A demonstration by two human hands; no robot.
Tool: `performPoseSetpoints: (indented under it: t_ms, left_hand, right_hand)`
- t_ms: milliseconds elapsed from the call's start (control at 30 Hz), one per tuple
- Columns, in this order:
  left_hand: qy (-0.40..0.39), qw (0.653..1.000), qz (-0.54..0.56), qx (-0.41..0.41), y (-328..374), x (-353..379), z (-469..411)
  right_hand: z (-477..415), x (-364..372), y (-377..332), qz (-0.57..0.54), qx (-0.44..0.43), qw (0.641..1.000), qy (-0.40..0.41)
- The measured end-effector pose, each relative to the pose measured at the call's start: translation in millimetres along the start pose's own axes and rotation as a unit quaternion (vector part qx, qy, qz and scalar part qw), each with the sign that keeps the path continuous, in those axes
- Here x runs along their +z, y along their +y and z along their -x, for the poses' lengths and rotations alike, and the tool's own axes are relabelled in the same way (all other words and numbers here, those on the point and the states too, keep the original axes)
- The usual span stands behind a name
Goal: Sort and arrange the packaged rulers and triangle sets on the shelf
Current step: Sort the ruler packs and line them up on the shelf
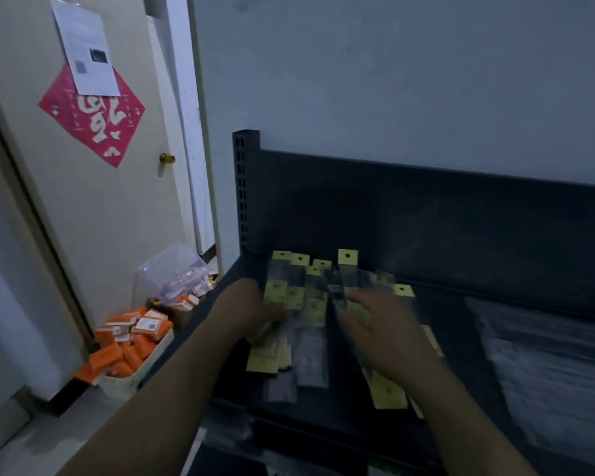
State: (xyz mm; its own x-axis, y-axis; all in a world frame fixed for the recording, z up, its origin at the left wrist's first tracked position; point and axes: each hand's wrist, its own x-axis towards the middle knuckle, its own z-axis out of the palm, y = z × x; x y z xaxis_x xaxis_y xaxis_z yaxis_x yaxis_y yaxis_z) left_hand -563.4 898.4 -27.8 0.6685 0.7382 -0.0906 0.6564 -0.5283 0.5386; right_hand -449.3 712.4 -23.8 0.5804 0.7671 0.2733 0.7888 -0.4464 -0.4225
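The head camera looks down on a dark metal shelf [437, 304], and I place everything from its perforated corner post [246, 187]. Just right of the post's foot, toward me, the packaged rulers [311, 314] lie in a loose, overlapping heap on the shelf board. They are clear sleeves with yellow header cards [347, 257], some cards pointing at the back panel [426, 218], some at me. Far right of the post lies a pale stack of clear packets [547, 355], too blurred for me to say whether these are the triangle sets.

My left hand [251, 304] is at the edge of the heap nearest the post, fingers tucked in among the packets. Blur hides whether they grip anything, so I cannot tell. My right hand [389, 328] lies on the side of the heap away from the post, fingers spread and fairly straight over the sleeves, clamped on nothing I can see.

I judge these packets light, thin and stiff along their length, with slick film that will slide sleeve on sleeve. I would square the heap between both palms along its long edges, and lift single packets by the card end, where the paper gives grip.

Left of the post, down on the floor, a clear plastic tub [172, 273] and a box of orange packets [131, 345] stand before a door [117, 207].
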Motion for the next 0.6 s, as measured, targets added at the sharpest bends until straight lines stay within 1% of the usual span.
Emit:
performPoseSetpoints:
  t_ms: [67,167,267,333,400,467,533,600]
  left_hand:
    - [-0.02,1.0,0.016,0.003,-9,-6,-7]
    - [-0.026,0.997,0.078,0.009,-26,-18,-11]
    - [0.002,0.994,0.112,0.007,-44,-24,-13]
    - [0.013,0.992,0.127,0.016,-52,-24,-12]
    - [0.007,0.985,0.172,0.022,-58,-23,-10]
    - [-0.003,0.973,0.231,0.023,-64,-22,-7]
    - [-0.012,0.964,0.263,0.025,-71,-23,-5]
    - [-0.023,0.96,0.278,0.032,-75,-24,-3]
  right_hand:
    - [-5,10,-15,-0.001,0.008,1.0,0.001]
    - [-13,22,-28,-0.023,0.034,0.999,-0.011]
    - [-23,29,-41,-0.025,0.057,0.998,-0.025]
    - [-32,36,-50,-0.018,0.073,0.997,-0.031]
    - [-38,48,-59,-0.004,0.075,0.996,-0.039]
    - [-42,61,-64,0.027,0.078,0.995,-0.064]
    - [-42,70,-66,0.058,0.09,0.99,-0.093]
    - [-42,75,-63,0.056,0.093,0.991,-0.075]
